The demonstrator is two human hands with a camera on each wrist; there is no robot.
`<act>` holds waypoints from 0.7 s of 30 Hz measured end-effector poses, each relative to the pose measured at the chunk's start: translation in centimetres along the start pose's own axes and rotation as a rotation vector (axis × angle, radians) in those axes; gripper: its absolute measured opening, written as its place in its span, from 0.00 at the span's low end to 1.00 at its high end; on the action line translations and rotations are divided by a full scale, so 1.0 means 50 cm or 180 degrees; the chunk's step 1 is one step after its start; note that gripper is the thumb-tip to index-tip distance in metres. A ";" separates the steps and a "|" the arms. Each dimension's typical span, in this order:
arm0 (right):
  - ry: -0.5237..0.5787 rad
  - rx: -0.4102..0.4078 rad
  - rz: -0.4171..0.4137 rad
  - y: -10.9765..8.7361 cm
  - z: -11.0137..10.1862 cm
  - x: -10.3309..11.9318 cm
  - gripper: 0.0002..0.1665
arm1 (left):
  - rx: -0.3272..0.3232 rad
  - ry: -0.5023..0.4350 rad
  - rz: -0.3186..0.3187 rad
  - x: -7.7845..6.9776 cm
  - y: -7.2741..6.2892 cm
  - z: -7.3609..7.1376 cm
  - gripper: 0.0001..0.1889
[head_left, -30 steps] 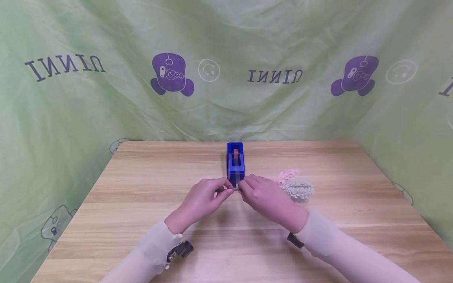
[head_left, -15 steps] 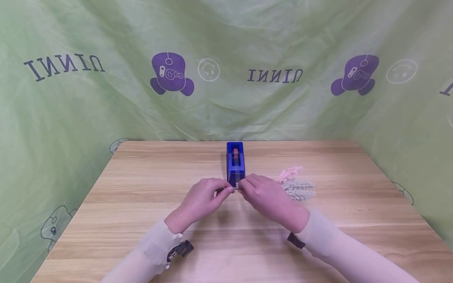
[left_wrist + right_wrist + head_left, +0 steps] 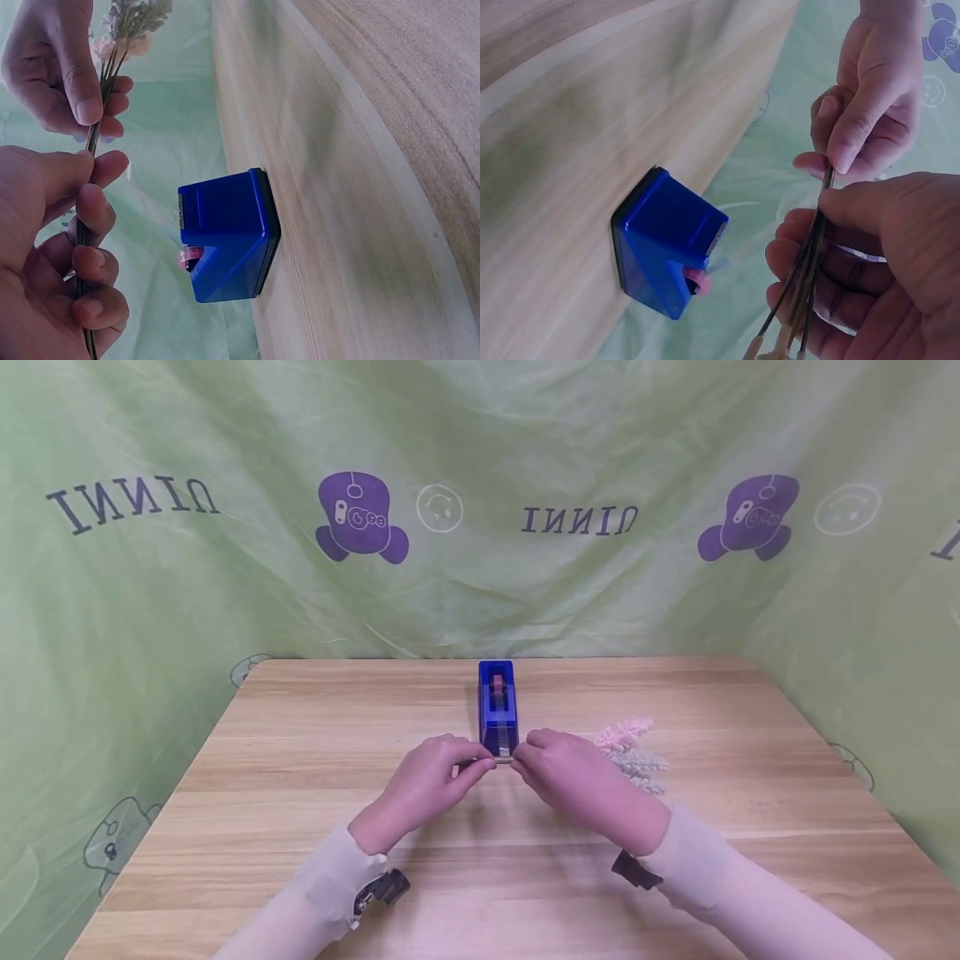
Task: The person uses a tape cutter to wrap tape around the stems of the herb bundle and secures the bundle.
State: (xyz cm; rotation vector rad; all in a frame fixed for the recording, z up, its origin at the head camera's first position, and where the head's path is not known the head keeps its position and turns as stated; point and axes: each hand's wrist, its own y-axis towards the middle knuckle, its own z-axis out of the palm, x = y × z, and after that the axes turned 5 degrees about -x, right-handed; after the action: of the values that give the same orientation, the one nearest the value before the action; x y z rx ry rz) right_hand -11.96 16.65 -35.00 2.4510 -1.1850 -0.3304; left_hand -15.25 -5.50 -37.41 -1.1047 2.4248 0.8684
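Note:
Between my two hands lies a bunch of artificial flowers, with fluffy pink heads (image 3: pixel 624 735) and grey heads (image 3: pixel 641 768) pointing right. In the left wrist view its thin dark stems (image 3: pixel 91 142) run together through both hands. My left hand (image 3: pixel 427 789) curls its fingers round the lower stems, thumb against forefinger. Nearer the flower heads, my right hand (image 3: pixel 588 789) pinches the stems between thumb and fingers; they fan out below it in the right wrist view. A blue tape dispenser (image 3: pixel 498 722) with a pink core stands on the table just beyond my fingertips.
The wooden table (image 3: pixel 315 718) reaches back to a green printed curtain (image 3: pixel 480 593), which also hangs on both sides. A dark wrist camera (image 3: pixel 382 892) sits under the left cuff, another dark device (image 3: pixel 636 870) under the right cuff.
My right hand has shifted slightly right, widening the gap between the hands. The flower heads have turned and spread, the pink one now farther right. The left hand stays nearly still.

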 end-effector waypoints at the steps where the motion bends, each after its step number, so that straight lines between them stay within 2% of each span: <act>1: 0.0011 0.0045 0.0015 0.000 -0.002 0.000 0.05 | 0.0005 0.0010 0.0005 0.000 0.000 0.000 0.07; 6: 0.0041 0.0102 0.0016 0.002 -0.002 -0.003 0.03 | 0.0048 -0.0028 0.0020 -0.002 0.000 -0.002 0.07; 21: -0.0011 -0.0226 -0.0132 -0.002 0.008 -0.009 0.05 | 0.0234 -0.0098 -0.0112 -0.002 0.006 -0.001 0.10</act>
State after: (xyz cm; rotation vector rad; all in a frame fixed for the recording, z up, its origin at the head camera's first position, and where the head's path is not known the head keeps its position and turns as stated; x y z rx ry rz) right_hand -12.30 16.95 -35.38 2.4172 -1.1059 -0.3820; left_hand -15.41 -5.30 -37.20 -1.0957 2.3852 0.7734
